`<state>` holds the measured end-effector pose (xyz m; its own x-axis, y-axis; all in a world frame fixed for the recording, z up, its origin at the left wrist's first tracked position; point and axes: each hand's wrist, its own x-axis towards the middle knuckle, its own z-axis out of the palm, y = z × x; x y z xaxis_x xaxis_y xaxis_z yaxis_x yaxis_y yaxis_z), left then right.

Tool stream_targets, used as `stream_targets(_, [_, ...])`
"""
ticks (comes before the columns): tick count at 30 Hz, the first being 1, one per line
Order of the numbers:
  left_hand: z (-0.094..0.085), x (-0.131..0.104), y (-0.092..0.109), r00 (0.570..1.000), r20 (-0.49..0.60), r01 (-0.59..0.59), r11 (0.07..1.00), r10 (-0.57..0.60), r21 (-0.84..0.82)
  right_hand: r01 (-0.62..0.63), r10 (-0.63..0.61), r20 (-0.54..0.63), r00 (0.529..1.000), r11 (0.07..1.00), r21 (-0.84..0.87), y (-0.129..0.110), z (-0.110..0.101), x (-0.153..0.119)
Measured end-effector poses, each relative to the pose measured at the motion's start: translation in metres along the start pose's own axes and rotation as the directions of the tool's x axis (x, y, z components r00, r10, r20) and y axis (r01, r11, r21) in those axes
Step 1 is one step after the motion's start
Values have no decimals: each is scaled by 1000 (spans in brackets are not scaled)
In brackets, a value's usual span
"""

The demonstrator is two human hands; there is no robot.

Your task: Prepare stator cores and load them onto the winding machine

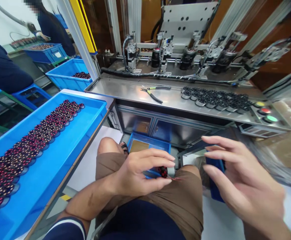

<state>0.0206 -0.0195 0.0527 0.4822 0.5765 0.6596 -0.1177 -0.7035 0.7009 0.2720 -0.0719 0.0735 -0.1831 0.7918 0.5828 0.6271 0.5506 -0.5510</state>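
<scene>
My left hand (138, 171) is closed around a small motor stator (163, 171), gripped between the thumb and fingertips above my lap. The stator has a grey rim and dark red windings, with thin reddish wires trailing to the right. Part of it is hidden by the fingers. To the right, my right hand (250, 180) hangs in the air with its fingers apart and nothing between them. A wide blue tray (70, 150) on my left holds rows of similar stators (39, 136) with red and copper windings.
Ahead is a machine with several clamp stations (157, 56) over a metal ledge (125, 88). On the ledge lie pliers (155, 93), a cluster of black-and-grey round parts (215, 98) and coloured push buttons (269, 119). A blue bin (164, 145) is below. Other people (53, 30) sit at the back left.
</scene>
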Motion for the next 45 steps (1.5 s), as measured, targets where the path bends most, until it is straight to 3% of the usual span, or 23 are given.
stream_targets(6, [-3,-3,-7,999,-28,29,999,-28,44,280,-264,156,952,956,-93,-20,25,11])
stream_targets(9, [-11,-6,-9,998,-32,50,999,-50,6,315,-298,171,939,946,-80,-20,35,19])
stream_targets(12, [-22,-12,-12,989,-84,118,991,-123,-60,292,-273,216,938,955,-60,-7,32,36])
stream_targets(15, [-30,-18,-19,935,-200,251,944,-293,-213,218,-199,172,965,971,-99,22,32,77])
stream_targets(17, [-32,-20,-25,863,-259,333,873,-434,-355,134,-126,52,991,973,-189,52,41,117])
stream_targets(19, [-33,-20,-30,798,-277,372,799,-535,-472,47,-45,15,999,962,-268,86,60,161])
stream_targets(22, [-35,-19,-33,752,-285,375,741,-595,-556,-15,109,182,977,891,-453,131,93,214])
stream_targets(25, [-40,-20,-33,732,-337,360,757,-592,-546,3,168,296,940,865,-501,156,120,239])
stream_targets(28, [-46,-24,-35,729,-409,332,807,-548,-489,17,192,357,914,862,-507,165,131,244])
stream_targets(33, [-48,-26,-38,730,-496,275,867,-470,-416,24,191,388,902,873,-487,165,126,238])
stream_targets(38, [-39,-23,-31,754,-470,263,867,-458,-423,-66,200,331,922,924,-375,158,120,237])
stream_targets(42, [-32,-21,-22,719,-413,339,800,-560,-495,-232,251,247,936,967,-104,147,98,233])
stream_targets(45, [-29,-22,-18,692,-322,419,723,-646,-549,-309,266,210,941,929,204,125,78,195])
